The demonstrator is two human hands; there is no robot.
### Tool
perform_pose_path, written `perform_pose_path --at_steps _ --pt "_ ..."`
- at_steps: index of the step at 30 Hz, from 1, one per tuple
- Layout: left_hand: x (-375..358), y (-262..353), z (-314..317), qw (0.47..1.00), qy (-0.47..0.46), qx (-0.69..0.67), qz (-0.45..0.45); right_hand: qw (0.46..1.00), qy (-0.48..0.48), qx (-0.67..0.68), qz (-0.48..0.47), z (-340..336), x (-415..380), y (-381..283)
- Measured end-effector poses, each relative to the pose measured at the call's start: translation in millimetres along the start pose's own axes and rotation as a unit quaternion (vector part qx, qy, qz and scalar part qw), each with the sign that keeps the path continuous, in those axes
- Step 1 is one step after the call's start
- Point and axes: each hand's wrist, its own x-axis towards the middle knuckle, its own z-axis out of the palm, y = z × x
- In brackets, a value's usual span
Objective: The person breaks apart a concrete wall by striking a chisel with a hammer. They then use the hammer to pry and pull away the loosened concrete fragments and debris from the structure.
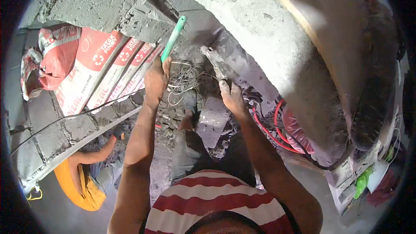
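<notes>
My left hand (157,78) is closed around the lower part of a green handle (174,38), which points up and away toward the concrete ledge (99,4). To its right, my right hand (232,97) grips the near end of a grey, cement-coated tool or piece (218,63); its exact kind cannot be made out. The two hands are apart. Between and below them lie tangled pale wires (184,78) on grey rubble (167,117). A flat grey slab (212,121) rests near my legs.
Red and white cement bags (93,67) lean at the left, above a block wall (56,125). A person in an orange top (80,184) is at lower left. A curved concrete structure (277,52) fills the right, with red hose (268,134) and black cable (310,158) below it.
</notes>
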Motion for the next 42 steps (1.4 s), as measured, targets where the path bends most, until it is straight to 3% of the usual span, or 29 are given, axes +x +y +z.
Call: perform_pose_path --at_steps 3,7,10,11,13,14,15,18,19,21,22,23,25,26,27,30,31,33,34,35,37,38,41,42 --pt "9.9 -3.9 -3.0 0.995 -0.062 0.023 -0.072 0.998 -0.013 -0.002 -0.065 -9.9 -6.7 -38.9" --pt "13.5 -6.3 -8.4 0.995 -0.069 0.062 -0.048 0.983 0.044 0.004 -0.177 -6.0 1.0 -58.3" --pt "10.7 -8.5 -10.2 0.994 -0.067 0.069 -0.044 0.912 0.136 -0.084 -0.379 1.0 8.3 -65.0" --pt "11.6 -8.7 -10.7 0.995 -0.061 0.063 -0.039 0.912 0.134 -0.084 -0.379 2.3 12.9 -68.3" --pt "12.5 -9.3 -11.8 0.995 -0.061 0.066 -0.041 0.768 0.263 -0.201 -0.548 2.9 23.2 -81.6" --pt "12.0 -10.2 -12.8 0.995 -0.064 0.068 -0.041 0.734 0.295 -0.216 -0.572 4.2 24.8 -86.6" --pt "10.8 -8.9 -18.0 0.995 -0.064 0.068 -0.042 0.734 0.294 -0.216 -0.573 5.7 23.0 -85.2" --pt "14.3 -15.7 -25.9 0.99 -0.105 0.08 -0.051 0.897 0.145 -0.089 -0.408 16.4 23.6 -71.2" --pt "14.2 -19.5 -24.7 0.99 -0.106 0.083 -0.053 0.898 0.143 -0.087 -0.408 19.5 28.6 -62.9" --pt "15.0 -25.9 -22.7 0.99 -0.107 0.081 -0.052 0.946 -0.004 -0.089 -0.311 24.4 40.6 -43.4" --pt "15.0 -30.4 -20.9 0.989 -0.108 0.084 -0.051 0.975 -0.008 0.07 -0.209 51.0 69.0 -4.8" --pt "15.6 -36.7 -17.8 0.992 -0.103 0.052 -0.051 0.969 -0.011 0.227 -0.1 75.6 99.8 23.3" --pt "16.4 -48.7 -12.3 0.994 -0.099 0.019 -0.052 0.98 -0.006 0.118 -0.158 52.3 96.2 -46.6" --pt "17.2 -55.6 -9.1 0.992 -0.108 0.013 -0.057 0.939 0.06 -0.174 -0.29 54.9 111.1 -53.0" --pt "18.5 -61.9 -6.1 0.991 -0.116 0.007 -0.059 0.898 0.106 -0.134 -0.405 40.9 102.0 -88.7" --pt "18.4 -74.7 -1.3 0.994 -0.098 -0.02 -0.044 0.939 0.104 -0.066 -0.32 43.0 71.5 -93.9" --pt "19.0 -74.3 -0.6 0.994 -0.103 -0.013 -0.036 0.938 0.092 -0.118 -0.312 34.7 55.5 -92.4" --pt "18.4 -74.9 0.2 0.993 -0.105 -0.017 -0.042 0.928 0.02 0.054 -0.367 34.5 48.2 -68.2" --pt "19.2 -77.3 2.2 0.993 -0.106 -0.019 -0.049 0.837 0.047 0.066 -0.542 32.7 55.8 -81.8" --pt "18.2 -78.3 3.3 0.992 -0.109 -0.02 -0.058 0.831 0.017 -0.082 -0.551 53.1 90.9 -28.1" --pt "18.3 -79.5 4.8 0.997 -0.069 -0.024 -0.006 0.924 0.08 -0.113 -0.356 37.2 82.5 -112.6" --pt "22.8 -71.3 2.0 0.996 -0.083 -0.029 -0.031 0.929 0.042 -0.251 -0.268 33.7 95.5 -110.0" --pt "19.6 -84.8 7.9 0.994 -0.101 -0.033 -0.033 0.947 0.051 -0.131 -0.288 35.0 50.5 -121.5" --pt "18.1 -82.3 10.4 0.997 -0.065 -0.039 -0.011 0.921 0.106 -0.082 -0.365 34.8 26.6 -119.3"
